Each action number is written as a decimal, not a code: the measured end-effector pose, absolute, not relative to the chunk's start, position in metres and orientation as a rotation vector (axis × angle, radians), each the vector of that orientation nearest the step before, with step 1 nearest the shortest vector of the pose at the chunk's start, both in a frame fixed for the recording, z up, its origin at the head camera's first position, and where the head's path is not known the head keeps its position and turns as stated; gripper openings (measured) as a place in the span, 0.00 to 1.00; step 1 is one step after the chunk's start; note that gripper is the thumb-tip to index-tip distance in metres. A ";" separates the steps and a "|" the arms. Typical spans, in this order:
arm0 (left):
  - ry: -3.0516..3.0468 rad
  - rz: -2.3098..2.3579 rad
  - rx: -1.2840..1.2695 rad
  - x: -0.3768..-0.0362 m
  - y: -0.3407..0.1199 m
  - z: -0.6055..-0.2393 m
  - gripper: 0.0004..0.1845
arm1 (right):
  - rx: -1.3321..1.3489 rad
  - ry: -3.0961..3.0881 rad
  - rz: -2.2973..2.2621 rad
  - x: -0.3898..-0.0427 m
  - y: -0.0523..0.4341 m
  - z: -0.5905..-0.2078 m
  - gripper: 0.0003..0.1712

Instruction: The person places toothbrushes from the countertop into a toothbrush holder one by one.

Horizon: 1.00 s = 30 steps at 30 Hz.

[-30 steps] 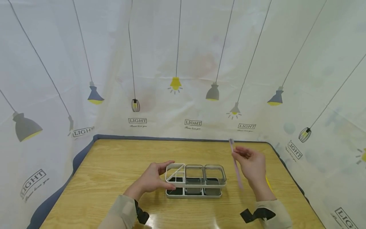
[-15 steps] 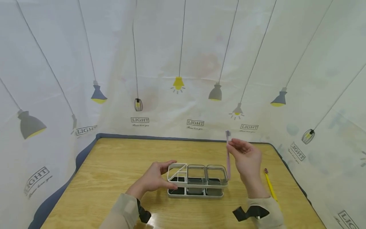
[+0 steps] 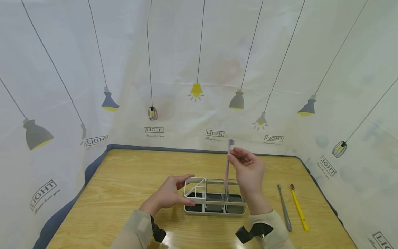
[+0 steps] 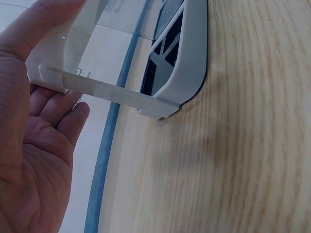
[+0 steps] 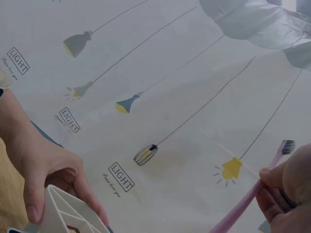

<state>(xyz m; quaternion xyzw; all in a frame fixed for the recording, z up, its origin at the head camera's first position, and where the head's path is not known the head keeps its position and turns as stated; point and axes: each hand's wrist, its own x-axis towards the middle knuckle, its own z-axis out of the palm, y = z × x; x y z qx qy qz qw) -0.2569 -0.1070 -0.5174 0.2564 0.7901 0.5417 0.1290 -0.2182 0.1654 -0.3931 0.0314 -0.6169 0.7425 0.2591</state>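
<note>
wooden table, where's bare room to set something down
Bare: left of the left hand, and the strip between the white organizer and the back edge of the table. Crowded: at the organizer, where the right hand holds a pink toothbrush, and farther right, where a gray toothbrush and yellow toothbrush lie.

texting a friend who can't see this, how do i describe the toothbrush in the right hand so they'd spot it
On the wooden table, find the two-tier white organizer. Near its right half, the right hand pinches the pinkish-purple toothbrush, bristle end up. It alone is held nearly upright; the grey toothbrush and yellow toothbrush lie on the table.
</note>
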 end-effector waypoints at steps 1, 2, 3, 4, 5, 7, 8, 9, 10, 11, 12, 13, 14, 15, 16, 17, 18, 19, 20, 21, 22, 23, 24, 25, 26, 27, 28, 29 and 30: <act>2.295 1.576 0.744 -0.257 -0.107 -0.517 0.52 | 0.093 -1.654 2.025 -0.219 0.162 -0.393 0.13; 2.292 1.576 0.743 -0.257 -0.107 -0.517 0.52 | 0.099 -1.642 2.033 -0.219 0.159 -0.394 0.13; 2.291 1.574 0.743 -0.257 -0.107 -0.517 0.52 | 0.106 -1.633 2.037 -0.219 0.157 -0.394 0.13; 2.292 1.572 0.742 -0.257 -0.107 -0.517 0.52 | 0.115 -1.628 2.042 -0.219 0.154 -0.395 0.13; 2.294 1.569 0.744 -0.257 -0.107 -0.518 0.52 | 0.125 -1.618 2.048 -0.219 0.152 -0.395 0.13; 2.297 1.564 0.747 -0.258 -0.107 -0.519 0.52 | 0.145 -1.603 2.060 -0.220 0.146 -0.397 0.13; 2.297 1.566 0.752 -0.259 -0.107 -0.519 0.52 | 0.156 -1.596 2.069 -0.220 0.144 -0.398 0.13; 2.298 1.568 0.757 -0.259 -0.107 -0.519 0.53 | 0.165 -1.589 2.081 -0.220 0.141 -0.399 0.13; 2.299 1.570 0.761 -0.259 -0.107 -0.519 0.53 | 0.173 -1.583 2.093 -0.220 0.138 -0.400 0.13; 2.297 1.573 0.765 -0.260 -0.107 -0.519 0.53 | 0.179 -1.577 2.102 -0.220 0.135 -0.402 0.13; 2.294 1.577 0.768 -0.260 -0.107 -0.519 0.53 | 0.184 -1.576 2.108 -0.220 0.132 -0.403 0.13; 2.288 1.582 0.769 -0.260 -0.107 -0.519 0.53 | 0.187 -1.576 2.113 -0.220 0.129 -0.405 0.13; 2.281 1.587 0.768 -0.260 -0.107 -0.519 0.54 | 0.188 -1.577 2.118 -0.220 0.126 -0.407 0.13; 2.273 1.593 0.770 -0.260 -0.106 -0.518 0.54 | 0.189 -1.576 2.120 -0.220 0.124 -0.409 0.13; 2.266 1.596 0.770 -0.260 -0.106 -0.518 0.54 | 0.189 -1.579 2.120 -0.221 0.122 -0.411 0.12; 2.261 1.599 0.768 -0.260 -0.107 -0.518 0.54 | 0.190 -1.584 2.116 -0.221 0.119 -0.413 0.13; 2.258 1.601 0.766 -0.260 -0.107 -0.518 0.54 | 0.190 -1.590 2.113 -0.221 0.117 -0.415 0.13; 2.256 1.601 0.762 -0.260 -0.107 -0.518 0.55 | 0.191 -1.596 2.112 -0.222 0.115 -0.416 0.13; 2.260 1.597 0.757 -0.260 -0.107 -0.518 0.55 | 0.194 -1.600 2.110 -0.222 0.113 -0.418 0.13; 2.267 1.592 0.750 -0.260 -0.107 -0.517 0.55 | 0.198 -1.602 2.110 -0.222 0.112 -0.419 0.13; 2.273 1.587 0.745 -0.260 -0.107 -0.517 0.54 | 0.201 -1.607 2.109 -0.222 0.110 -0.421 0.13; 2.276 1.586 0.739 -0.259 -0.107 -0.517 0.54 | 0.206 -1.607 2.110 -0.223 0.108 -0.422 0.13; 2.278 1.585 0.736 -0.259 -0.108 -0.517 0.54 | 0.208 -1.607 2.117 -0.223 0.107 -0.423 0.13; 2.280 1.584 0.734 -0.259 -0.108 -0.517 0.54 | 0.211 -1.605 2.127 -0.223 0.105 -0.424 0.13; 2.282 1.584 0.732 -0.259 -0.108 -0.517 0.54 | 0.211 -1.603 2.140 -0.222 0.104 -0.425 0.13; 2.284 1.583 0.730 -0.259 -0.108 -0.517 0.54 | 0.211 -1.598 2.158 -0.222 0.102 -0.426 0.13; 2.284 1.584 0.731 -0.259 -0.108 -0.517 0.53 | 0.211 -1.596 2.175 -0.222 0.101 -0.427 0.13; 2.285 1.585 0.729 -0.259 -0.108 -0.518 0.53 | 0.209 -1.594 2.189 -0.222 0.100 -0.428 0.13; 2.288 1.584 0.729 -0.259 -0.108 -0.518 0.53 | 0.204 -1.603 2.196 -0.222 0.098 -0.429 0.13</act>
